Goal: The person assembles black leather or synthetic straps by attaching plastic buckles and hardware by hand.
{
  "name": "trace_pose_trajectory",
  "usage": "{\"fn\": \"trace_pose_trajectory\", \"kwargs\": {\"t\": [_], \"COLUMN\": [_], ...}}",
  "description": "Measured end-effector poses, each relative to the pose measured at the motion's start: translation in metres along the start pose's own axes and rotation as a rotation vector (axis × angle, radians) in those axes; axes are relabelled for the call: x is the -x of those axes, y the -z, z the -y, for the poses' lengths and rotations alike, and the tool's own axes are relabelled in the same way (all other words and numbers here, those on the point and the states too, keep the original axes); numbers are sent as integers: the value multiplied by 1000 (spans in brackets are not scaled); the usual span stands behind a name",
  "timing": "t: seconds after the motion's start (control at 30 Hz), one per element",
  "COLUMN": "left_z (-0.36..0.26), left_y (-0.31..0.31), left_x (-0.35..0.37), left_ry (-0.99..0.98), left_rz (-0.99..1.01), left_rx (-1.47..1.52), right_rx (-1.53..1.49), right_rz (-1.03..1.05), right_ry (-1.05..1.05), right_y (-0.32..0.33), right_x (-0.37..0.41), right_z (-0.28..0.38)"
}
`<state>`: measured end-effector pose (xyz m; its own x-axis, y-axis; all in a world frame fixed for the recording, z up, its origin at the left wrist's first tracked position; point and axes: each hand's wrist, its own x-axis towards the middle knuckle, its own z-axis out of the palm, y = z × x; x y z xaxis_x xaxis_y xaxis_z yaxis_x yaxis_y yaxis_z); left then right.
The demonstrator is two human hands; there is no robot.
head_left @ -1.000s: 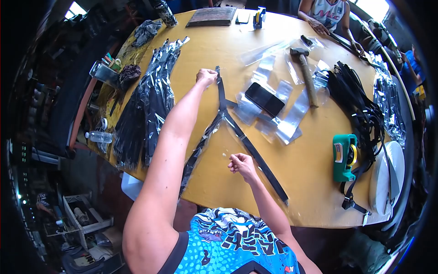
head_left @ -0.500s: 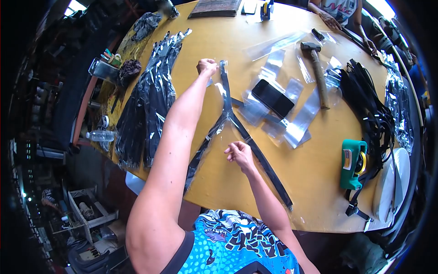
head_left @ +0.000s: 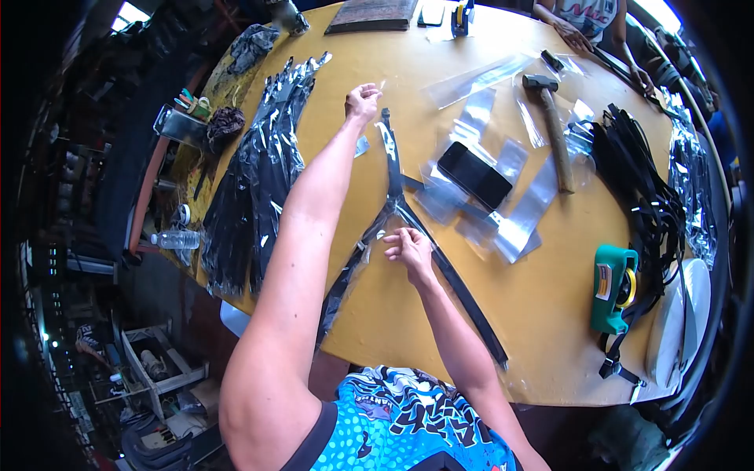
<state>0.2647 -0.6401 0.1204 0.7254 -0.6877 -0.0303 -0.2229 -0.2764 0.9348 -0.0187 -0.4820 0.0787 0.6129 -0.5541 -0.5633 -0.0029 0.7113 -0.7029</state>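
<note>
A black Y-shaped strap (head_left: 394, 169) wrapped in clear plastic lies on the table, its single end pointing away from me and its two legs spreading toward me. Beyond that single end, my left hand (head_left: 363, 103) is closed in a pinch on a thin piece of clear film (head_left: 385, 84). My right hand (head_left: 411, 253) hovers between the two legs, just below the join, fingers loosely bent and apart. A shiny bit of plastic shows near its fingertips.
Bagged black straps (head_left: 255, 188) are piled left, beside a water bottle (head_left: 177, 239). To the right lie a phone (head_left: 474, 174) on clear sleeves, a hammer (head_left: 552, 129), a green tape dispenser (head_left: 611, 290) and loose black straps (head_left: 632, 165). Another person's hand (head_left: 573, 37) is at the far right.
My left hand has moved slightly away from the strap's end, and its fingers now show the clear film. My right hand has risen slightly toward the join, with its fingers straighter.
</note>
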Motion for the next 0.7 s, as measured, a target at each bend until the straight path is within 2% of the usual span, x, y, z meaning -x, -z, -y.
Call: {"fn": "trace_pose_trajectory", "kwargs": {"t": [0.33, 0.7], "left_z": [-4, -23], "left_y": [12, 23], "left_x": [-6, 8], "left_ry": [-58, -79], "left_rz": [-36, 32], "left_rx": [79, 112], "right_rx": [-49, -46], "right_rz": [-11, -20], "right_ry": [-18, 56], "right_y": [2, 1], "right_x": [-2, 2], "right_z": [-1, -4]}}
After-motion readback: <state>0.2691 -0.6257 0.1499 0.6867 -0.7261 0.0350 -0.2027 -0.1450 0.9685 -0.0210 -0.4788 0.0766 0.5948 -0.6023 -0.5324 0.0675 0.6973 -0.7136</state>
